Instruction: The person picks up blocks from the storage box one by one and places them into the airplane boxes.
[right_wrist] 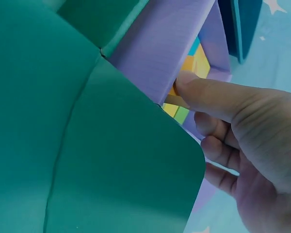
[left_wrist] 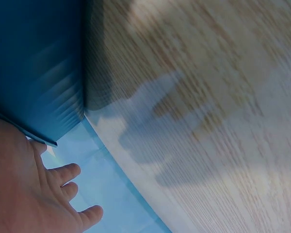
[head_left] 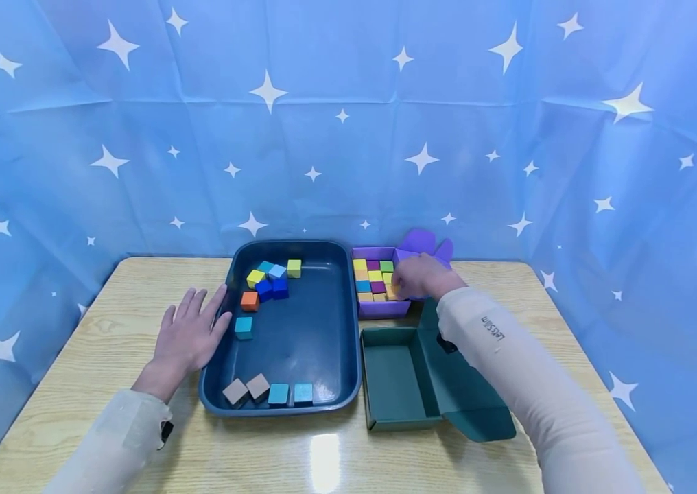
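Observation:
My right hand (head_left: 424, 276) reaches into the purple box (head_left: 383, 311), thumb and fingers pinching a light orange cube (head_left: 392, 293) at the box's right front corner. In the right wrist view the thumb (right_wrist: 203, 92) presses on that cube's side, and the fingertips are partly hidden behind the box wall. Rows of yellow, purple, green, teal and tan cubes fill the box. Over at the left, my left hand (head_left: 191, 334) lies with spread, straight fingers along the outer left rim of the dark blue tray (head_left: 299, 343); the left wrist view has its palm (left_wrist: 19, 179) against the tray edge.
Inside the tray are loose cubes: an orange cube (head_left: 250, 301), a teal cube (head_left: 243, 328), two wooden cubes (head_left: 236, 392) and several more. An open green box (head_left: 394, 370) stands in front of the purple one, its lid (head_left: 466, 374) folded out right beneath the right forearm.

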Demonstrator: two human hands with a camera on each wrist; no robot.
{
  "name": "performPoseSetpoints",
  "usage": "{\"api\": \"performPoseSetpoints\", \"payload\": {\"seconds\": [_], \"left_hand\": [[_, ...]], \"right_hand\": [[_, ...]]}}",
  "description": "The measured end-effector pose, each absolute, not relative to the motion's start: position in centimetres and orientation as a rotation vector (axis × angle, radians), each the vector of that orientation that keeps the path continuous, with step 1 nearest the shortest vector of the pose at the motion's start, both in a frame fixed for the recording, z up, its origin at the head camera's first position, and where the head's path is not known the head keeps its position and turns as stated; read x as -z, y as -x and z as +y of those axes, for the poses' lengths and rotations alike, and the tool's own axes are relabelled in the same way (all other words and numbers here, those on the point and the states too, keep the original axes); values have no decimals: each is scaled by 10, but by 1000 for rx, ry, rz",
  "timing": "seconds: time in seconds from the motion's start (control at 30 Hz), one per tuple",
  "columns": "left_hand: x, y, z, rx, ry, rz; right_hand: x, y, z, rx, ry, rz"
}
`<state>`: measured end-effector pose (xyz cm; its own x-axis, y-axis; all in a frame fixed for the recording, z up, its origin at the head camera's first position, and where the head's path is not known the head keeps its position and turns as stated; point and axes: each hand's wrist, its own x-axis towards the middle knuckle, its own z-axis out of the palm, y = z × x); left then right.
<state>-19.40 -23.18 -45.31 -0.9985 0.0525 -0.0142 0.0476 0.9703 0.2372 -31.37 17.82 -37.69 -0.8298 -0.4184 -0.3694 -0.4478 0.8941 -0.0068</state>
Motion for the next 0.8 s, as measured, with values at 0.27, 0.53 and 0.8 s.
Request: {"api": "performPoseSetpoints", "payload": {"seconds": [0.27, 0.53, 0.8], "left_hand": [[454, 195, -232, -381, -75, 3096], [453, 194, -232, -386, -71, 3099], [454, 195, -231, -371, -78, 3105]], "right_hand": [[376, 314, 178, -97, 607, 2675], [379, 317, 179, -141, 596, 2669], [390, 323, 182, -192, 684, 2668]]}}
